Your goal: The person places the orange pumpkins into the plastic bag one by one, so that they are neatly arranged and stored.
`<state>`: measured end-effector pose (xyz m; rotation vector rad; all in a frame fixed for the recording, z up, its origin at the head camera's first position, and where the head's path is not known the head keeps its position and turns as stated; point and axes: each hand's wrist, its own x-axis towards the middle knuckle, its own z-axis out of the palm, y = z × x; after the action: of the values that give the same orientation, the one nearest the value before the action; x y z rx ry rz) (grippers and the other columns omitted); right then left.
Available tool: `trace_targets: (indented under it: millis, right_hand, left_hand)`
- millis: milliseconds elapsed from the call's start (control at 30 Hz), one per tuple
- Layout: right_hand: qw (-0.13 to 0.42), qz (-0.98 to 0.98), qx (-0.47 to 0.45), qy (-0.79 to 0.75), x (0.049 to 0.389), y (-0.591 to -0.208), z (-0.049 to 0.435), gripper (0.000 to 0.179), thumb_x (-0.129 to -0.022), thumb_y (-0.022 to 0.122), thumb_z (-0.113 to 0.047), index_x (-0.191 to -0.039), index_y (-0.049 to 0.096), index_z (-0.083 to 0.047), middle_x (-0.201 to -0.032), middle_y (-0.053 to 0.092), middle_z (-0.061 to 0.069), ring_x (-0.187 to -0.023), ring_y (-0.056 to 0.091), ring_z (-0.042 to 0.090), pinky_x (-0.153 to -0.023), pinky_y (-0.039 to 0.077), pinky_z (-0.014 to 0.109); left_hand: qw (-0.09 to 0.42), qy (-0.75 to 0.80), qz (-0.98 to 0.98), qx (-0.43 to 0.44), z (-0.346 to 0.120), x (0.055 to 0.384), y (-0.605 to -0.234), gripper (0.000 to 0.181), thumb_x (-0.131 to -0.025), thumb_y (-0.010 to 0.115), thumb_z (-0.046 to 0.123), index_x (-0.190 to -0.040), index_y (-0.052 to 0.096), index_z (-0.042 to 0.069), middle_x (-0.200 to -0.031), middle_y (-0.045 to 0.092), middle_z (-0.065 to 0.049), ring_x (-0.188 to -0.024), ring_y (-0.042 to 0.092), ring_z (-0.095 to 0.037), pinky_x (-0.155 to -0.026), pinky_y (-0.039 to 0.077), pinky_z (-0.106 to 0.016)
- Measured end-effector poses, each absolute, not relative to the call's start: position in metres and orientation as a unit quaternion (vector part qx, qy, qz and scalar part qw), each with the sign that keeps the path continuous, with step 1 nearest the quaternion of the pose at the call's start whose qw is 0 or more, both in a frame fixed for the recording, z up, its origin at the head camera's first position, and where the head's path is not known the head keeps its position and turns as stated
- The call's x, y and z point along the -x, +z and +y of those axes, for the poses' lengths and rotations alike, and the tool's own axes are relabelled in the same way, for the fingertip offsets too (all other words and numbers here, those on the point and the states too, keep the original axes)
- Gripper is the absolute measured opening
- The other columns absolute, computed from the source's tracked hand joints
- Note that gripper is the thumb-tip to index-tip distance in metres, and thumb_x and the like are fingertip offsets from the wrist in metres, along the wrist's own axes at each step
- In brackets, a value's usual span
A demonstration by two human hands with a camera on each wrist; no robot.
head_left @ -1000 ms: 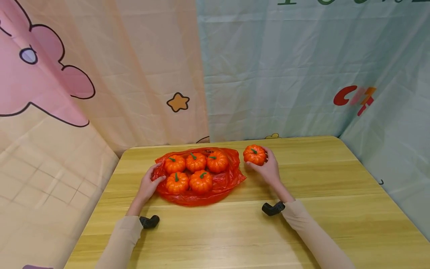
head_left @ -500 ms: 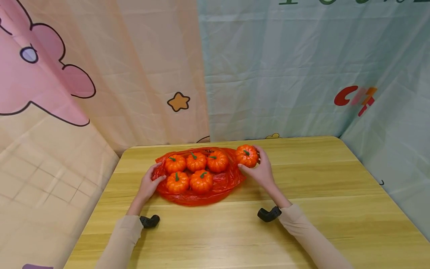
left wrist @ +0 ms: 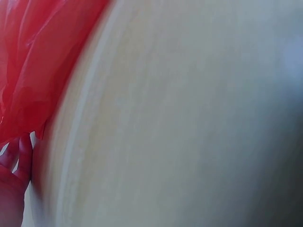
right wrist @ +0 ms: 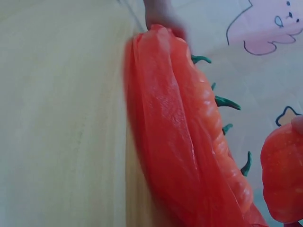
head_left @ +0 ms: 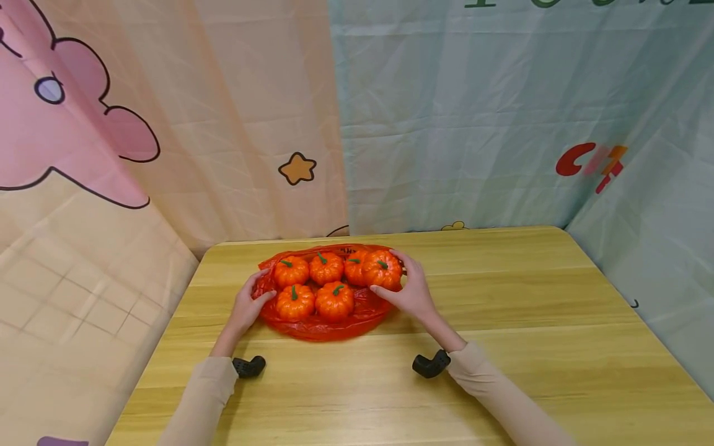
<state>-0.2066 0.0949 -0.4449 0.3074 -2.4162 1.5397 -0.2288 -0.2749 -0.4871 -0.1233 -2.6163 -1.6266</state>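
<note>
A red plastic bag (head_left: 323, 331) lies spread on the table with several small orange pumpkins (head_left: 334, 301) in it, green stems showing. My left hand (head_left: 247, 303) grips the bag's left edge between thumb and fingers; the left wrist view catches those fingers (left wrist: 19, 161) at the red film. With thumb and fingers, my right hand (head_left: 409, 291) holds another pumpkin (head_left: 382, 270) over the bag's right end, where it partly covers the pumpkin behind it. In the right wrist view this held pumpkin (right wrist: 284, 175) appears raised beside the bag's row of pumpkins.
The wooden table (head_left: 357, 390) has its back edge close to a printed curtain (head_left: 256, 124). Another curtain (head_left: 664, 204) stands along the right side. A black wrist camera (head_left: 431, 364) sits on the right wrist, and another black camera (head_left: 249, 367) on the left.
My right hand has moved left with its pumpkin, from beside the bag to over the bag's right end. The left hand stays at the bag's left edge.
</note>
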Motion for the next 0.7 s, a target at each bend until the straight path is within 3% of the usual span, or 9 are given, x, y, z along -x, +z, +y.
trace_targets:
  millis: [333,700]
  right_hand:
    - [0.074,-0.840,-0.115,0.526,0.203,-0.460,0.087,0.079,-0.070,0.085,-0.031,-0.137,0.046,-0.014,-0.137,0.049,0.012,-0.127,0.046,0.032,-0.104,0.043,0.053]
    - [0.073,-0.869,-0.140,0.469,0.202,-0.466,0.091,0.079,-0.069,0.084,-0.032,-0.136,0.047,-0.012,-0.134,0.053,0.011,-0.123,0.048,0.032,-0.103,0.043,0.054]
  left_hand:
    - [0.019,-0.527,-0.849,0.032,-0.275,0.225,-0.486,0.055,-0.095,0.058,0.013,-0.145,0.036,0.006,-0.152,0.032,-0.021,-0.142,0.026,-0.039,-0.117,0.020,-0.057]
    - [0.017,-0.526,-0.850,0.037,-0.258,0.207,-0.452,0.053,-0.094,0.056,0.005,-0.143,0.035,-0.004,-0.150,0.032,-0.028,-0.140,0.026,-0.044,-0.117,0.019,-0.058]
